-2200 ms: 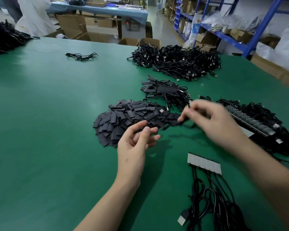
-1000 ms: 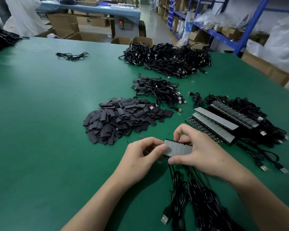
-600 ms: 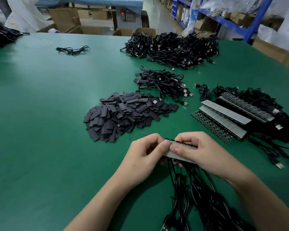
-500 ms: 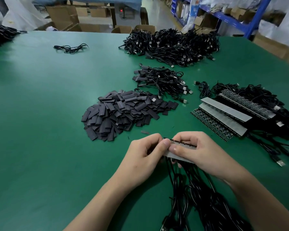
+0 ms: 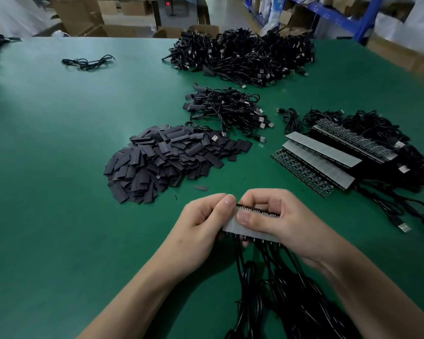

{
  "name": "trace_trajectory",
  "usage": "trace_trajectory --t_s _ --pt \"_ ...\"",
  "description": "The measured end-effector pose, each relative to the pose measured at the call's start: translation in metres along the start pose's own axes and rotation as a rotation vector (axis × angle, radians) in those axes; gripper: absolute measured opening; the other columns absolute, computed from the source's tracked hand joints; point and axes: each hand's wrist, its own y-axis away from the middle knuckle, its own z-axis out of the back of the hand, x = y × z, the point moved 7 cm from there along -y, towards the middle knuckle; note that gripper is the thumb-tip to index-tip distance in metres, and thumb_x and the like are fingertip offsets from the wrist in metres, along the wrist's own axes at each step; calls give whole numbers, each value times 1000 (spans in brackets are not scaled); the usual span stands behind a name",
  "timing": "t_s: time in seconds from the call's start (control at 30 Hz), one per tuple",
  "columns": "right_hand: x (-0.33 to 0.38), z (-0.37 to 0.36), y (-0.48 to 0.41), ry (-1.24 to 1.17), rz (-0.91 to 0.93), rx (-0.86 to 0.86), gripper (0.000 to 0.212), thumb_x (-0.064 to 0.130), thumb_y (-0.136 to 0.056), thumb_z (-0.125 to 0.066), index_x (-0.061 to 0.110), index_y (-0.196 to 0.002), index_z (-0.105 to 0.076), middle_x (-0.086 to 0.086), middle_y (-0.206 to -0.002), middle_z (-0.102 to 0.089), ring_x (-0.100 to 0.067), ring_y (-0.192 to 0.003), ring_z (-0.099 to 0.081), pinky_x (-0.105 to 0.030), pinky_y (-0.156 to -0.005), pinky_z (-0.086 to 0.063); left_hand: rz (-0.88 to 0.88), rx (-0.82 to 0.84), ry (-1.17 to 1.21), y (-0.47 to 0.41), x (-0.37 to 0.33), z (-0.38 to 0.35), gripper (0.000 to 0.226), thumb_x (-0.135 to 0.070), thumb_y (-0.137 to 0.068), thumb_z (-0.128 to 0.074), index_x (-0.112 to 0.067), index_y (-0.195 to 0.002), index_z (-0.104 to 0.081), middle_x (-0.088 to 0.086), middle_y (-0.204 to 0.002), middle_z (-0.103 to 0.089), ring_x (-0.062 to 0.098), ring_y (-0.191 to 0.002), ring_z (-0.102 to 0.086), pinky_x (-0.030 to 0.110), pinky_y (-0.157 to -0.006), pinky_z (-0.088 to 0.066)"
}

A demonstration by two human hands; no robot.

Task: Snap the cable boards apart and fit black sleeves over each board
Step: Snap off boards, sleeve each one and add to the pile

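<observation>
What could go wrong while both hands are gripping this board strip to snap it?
1. The left hand and right hand pinch the board strip close together at its left end; an uneven bend might break it in the wrong place.
2. The cables hanging from it are bunched below; a freed board may snag in the tangle.
3. The sleeve pile lies just beyond the hands; a jerk could scatter it.

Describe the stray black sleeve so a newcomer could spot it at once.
On the green table, find the big heap of black sleeves near the middle. Just off its near edge, toward the left hand, one stray sleeve lies flat and alone, touching no other.
</observation>
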Motion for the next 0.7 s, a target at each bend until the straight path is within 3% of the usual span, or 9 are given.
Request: trace_trajectory --t_s 0.1,0.2,0.47,0.7 --pt "-1 -1 -1 -4 -5 3 13 22 -92 -72 13 -82 -69 -11 -75 -70 -20 -66 -66 -28 -62 -57 13 6 8 1 0 -1 52 -40 -108 -40 -1 -79 -59 17 -72 -69 15 -56 -46 24 -53 -37" --pt "-3 -1 -2 -7 -8 16 14 23 -91 -72 12 -83 -69 -13 -75 -71 -22 -67 -67 -29 -63 -58 21 4 14 1 0 -2 53 -39 -108 -40 6 -82 -55 11 -70 -70 12 -54 -46 22 -52 -38" --pt "-4 -2 -2 -26 -16 44 12 21 -92 -71 14 -83 -70 -14 -75 -72 -21 -66 -69 -26 -61 -57 55 25 46 3 3 -4 50 -40 -108 -39 1 -84 -56 18 -74 -71 19 -56 -46 26 -51 -37" --pt "-1 -2 -3 -71 -8 63 11 22 -92 -73 14 -84 -72 -11 -77 -73 -17 -67 -69 -22 -62 -56 88 30 114 1 3 -5 51 -42 -107 -41 -4 -77 -59 8 -69 -69 17 -57 -46 23 -54 -39"
